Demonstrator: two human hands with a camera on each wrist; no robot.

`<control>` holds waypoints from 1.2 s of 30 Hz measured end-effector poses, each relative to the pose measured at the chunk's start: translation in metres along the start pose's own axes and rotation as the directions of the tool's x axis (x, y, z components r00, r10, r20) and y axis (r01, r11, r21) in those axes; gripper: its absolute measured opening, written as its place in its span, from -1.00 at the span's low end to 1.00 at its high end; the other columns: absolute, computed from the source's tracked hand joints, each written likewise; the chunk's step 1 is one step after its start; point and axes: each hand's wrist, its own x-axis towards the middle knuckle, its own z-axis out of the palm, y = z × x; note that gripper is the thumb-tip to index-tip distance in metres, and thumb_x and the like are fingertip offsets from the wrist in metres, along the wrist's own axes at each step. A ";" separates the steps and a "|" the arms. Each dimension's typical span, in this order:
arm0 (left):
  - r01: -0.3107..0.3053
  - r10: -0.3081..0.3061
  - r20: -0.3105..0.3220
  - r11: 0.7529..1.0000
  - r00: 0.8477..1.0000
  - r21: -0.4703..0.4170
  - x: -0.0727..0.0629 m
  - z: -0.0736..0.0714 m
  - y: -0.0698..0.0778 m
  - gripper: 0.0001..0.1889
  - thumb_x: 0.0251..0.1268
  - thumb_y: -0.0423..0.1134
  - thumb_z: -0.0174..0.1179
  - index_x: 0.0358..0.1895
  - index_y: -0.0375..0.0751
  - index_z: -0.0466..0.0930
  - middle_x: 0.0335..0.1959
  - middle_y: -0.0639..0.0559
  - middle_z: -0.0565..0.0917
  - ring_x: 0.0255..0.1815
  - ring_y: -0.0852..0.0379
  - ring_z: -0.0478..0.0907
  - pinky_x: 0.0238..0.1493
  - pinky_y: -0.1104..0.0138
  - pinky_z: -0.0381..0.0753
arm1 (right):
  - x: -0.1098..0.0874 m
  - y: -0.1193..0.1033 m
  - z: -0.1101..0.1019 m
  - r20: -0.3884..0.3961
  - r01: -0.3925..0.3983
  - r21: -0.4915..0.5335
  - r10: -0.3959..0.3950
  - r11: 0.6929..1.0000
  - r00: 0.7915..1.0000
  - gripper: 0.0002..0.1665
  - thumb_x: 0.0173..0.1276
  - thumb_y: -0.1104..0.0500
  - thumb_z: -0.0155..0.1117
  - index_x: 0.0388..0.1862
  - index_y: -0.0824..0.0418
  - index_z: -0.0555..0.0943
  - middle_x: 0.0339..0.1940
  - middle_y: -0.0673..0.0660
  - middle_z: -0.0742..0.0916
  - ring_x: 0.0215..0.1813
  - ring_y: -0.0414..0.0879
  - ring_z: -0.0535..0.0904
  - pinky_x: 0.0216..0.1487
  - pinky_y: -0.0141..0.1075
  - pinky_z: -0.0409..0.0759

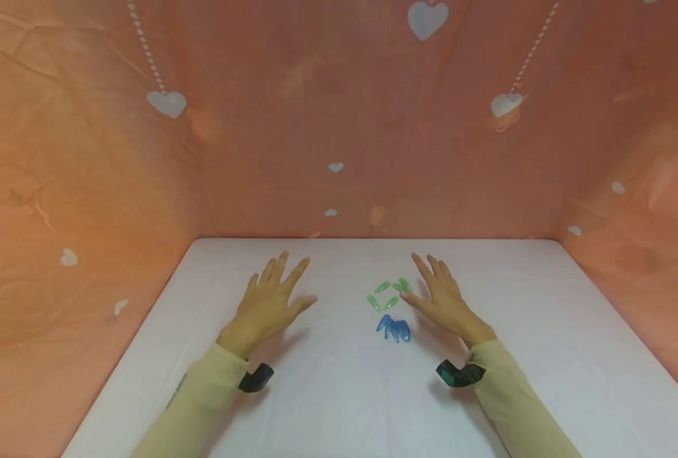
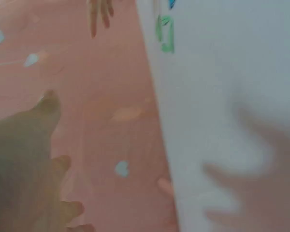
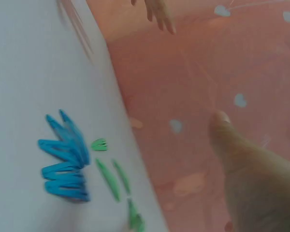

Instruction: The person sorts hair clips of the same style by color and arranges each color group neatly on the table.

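Note:
Several green snap hair clips (image 1: 392, 302) lie in a loose ring on the white table, right of its middle. Just nearer to me, several blue snap hair clips (image 1: 396, 329) sit bunched in a fan; the right wrist view shows these blue clips (image 3: 65, 176) side by side. My left hand (image 1: 267, 308) is held above the table to the left, fingers spread, holding nothing. On the other side my right hand (image 1: 446, 305) hovers with fingers spread, its thumb tip close to the green clips in the head view. Its shadow falls on the tabletop below.
The white table (image 1: 316, 394) is bordered by orange cloth (image 1: 270, 127) with pale hearts at the back and both sides. Each wrist carries a dark strapped device (image 1: 459, 374) over a light sleeve (image 1: 516, 394).

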 end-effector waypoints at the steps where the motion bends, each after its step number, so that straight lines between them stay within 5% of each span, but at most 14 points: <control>1: -0.019 0.019 -0.010 1.000 1.000 0.003 0.003 0.004 0.002 -0.21 0.47 0.30 -0.01 0.64 0.16 -0.01 0.67 -0.24 -0.06 0.64 -0.33 -0.01 0.47 -0.33 0.09 | 0.002 0.003 0.002 -0.003 0.006 0.021 -0.006 1.000 1.000 -0.01 0.45 -0.17 0.22 0.68 0.08 0.00 0.66 0.42 0.04 0.64 0.47 -0.15 0.50 0.45 -0.10; 7: -0.103 0.103 -0.006 0.992 0.995 -0.072 0.018 0.029 0.020 -0.28 0.50 0.21 0.03 0.61 0.08 0.12 0.60 -0.25 0.16 0.56 -0.29 0.22 0.37 -0.23 0.35 | 0.015 0.016 0.015 -0.026 0.021 0.149 -0.017 0.989 1.000 -0.30 0.46 0.07 0.28 0.48 0.30 0.37 0.53 0.50 0.30 0.57 0.45 0.13 0.51 0.35 0.08; 12: -0.075 0.089 0.049 0.966 0.995 -0.247 0.031 0.046 0.035 -0.36 0.48 0.14 0.11 0.54 0.07 0.28 0.52 -0.18 0.34 0.52 -0.21 0.31 0.41 -0.19 0.36 | 0.026 0.028 0.024 0.035 -0.020 0.327 0.009 0.945 0.999 -0.48 0.45 0.22 0.28 0.34 0.34 0.51 0.46 0.43 0.45 0.56 0.36 0.22 0.54 0.23 0.16; 15: -0.002 0.046 0.099 0.914 0.994 -0.406 0.042 0.056 0.042 -0.42 0.47 0.07 0.16 0.49 0.08 0.37 0.46 -0.14 0.43 0.46 -0.14 0.39 0.42 -0.12 0.38 | 0.034 0.035 0.027 0.073 -0.054 0.417 0.026 0.907 0.997 -0.54 0.46 0.27 0.25 0.30 0.33 0.55 0.44 0.37 0.50 0.55 0.31 0.26 0.54 0.22 0.17; 17: 0.065 0.012 0.146 0.856 0.989 -0.512 0.049 0.062 0.047 -0.45 0.47 0.02 0.18 0.46 0.08 0.42 0.42 -0.13 0.47 0.38 -0.11 0.45 0.41 -0.06 0.40 | 0.039 0.039 0.028 0.093 -0.083 0.450 0.046 0.889 0.995 -0.57 0.45 0.28 0.25 0.28 0.31 0.58 0.43 0.34 0.52 0.53 0.29 0.30 0.54 0.22 0.18; 21: 0.139 -0.009 0.210 0.777 0.978 -0.614 0.061 0.075 0.057 -0.52 0.46 -0.08 0.19 0.39 -0.03 0.52 0.26 -0.18 0.58 0.23 -0.10 0.53 0.31 0.00 0.50 | 0.044 0.045 0.030 0.120 -0.123 0.476 0.074 0.871 0.990 -0.61 0.41 0.33 0.26 0.20 0.31 0.64 0.40 0.32 0.55 0.44 0.26 0.36 0.48 0.15 0.25; 26: 0.144 -0.016 0.202 0.756 0.979 -0.638 0.069 0.085 0.069 -0.59 0.40 -0.21 0.23 0.27 -0.19 0.61 0.07 -0.21 0.66 0.09 -0.08 0.58 0.23 0.03 0.55 | 0.045 0.043 0.031 0.131 -0.089 0.487 0.028 0.869 0.991 -0.65 0.37 0.37 0.29 0.13 0.36 0.67 0.28 0.37 0.60 0.39 0.26 0.40 0.44 0.13 0.30; 36: 0.320 -0.257 0.192 0.765 0.947 -0.558 0.070 0.097 0.095 -0.65 0.25 -0.12 0.40 0.11 -0.02 0.72 -0.11 0.02 0.67 -0.09 0.06 0.53 0.10 0.11 0.53 | 0.045 0.044 0.032 0.121 -0.049 0.463 -0.008 0.885 0.993 -0.71 0.38 0.36 0.30 0.05 0.39 0.70 0.12 0.35 0.62 0.30 0.26 0.44 0.44 0.20 0.31</control>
